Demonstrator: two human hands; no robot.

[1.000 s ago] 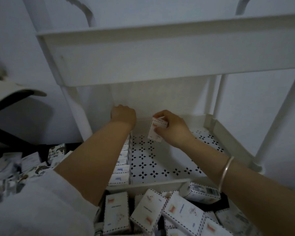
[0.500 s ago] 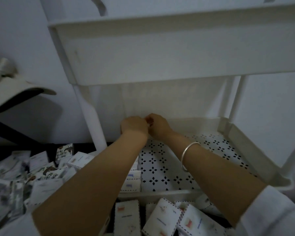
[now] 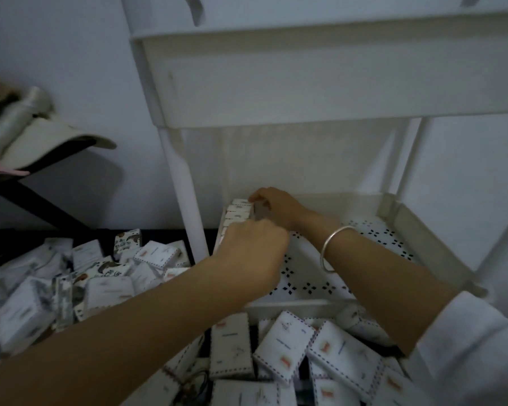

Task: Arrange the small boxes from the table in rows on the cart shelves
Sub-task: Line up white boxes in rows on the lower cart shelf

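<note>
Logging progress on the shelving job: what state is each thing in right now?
Row of boxes, standing on edge along the lower shelf's left wall.
Back box, pinched at its top by the right hand.
Left hand, curled over the row, grip hidden.
Table boxes, lying in a loose heap.
Upper shelf, contents hidden behind its wall.

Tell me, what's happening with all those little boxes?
A person is lining small boxes up in a row along the left side of the white cart's lower shelf. The right hand pinches the end box at the far end, and the left hand is curled above the row. Many loose boxes wait on the table.
</note>
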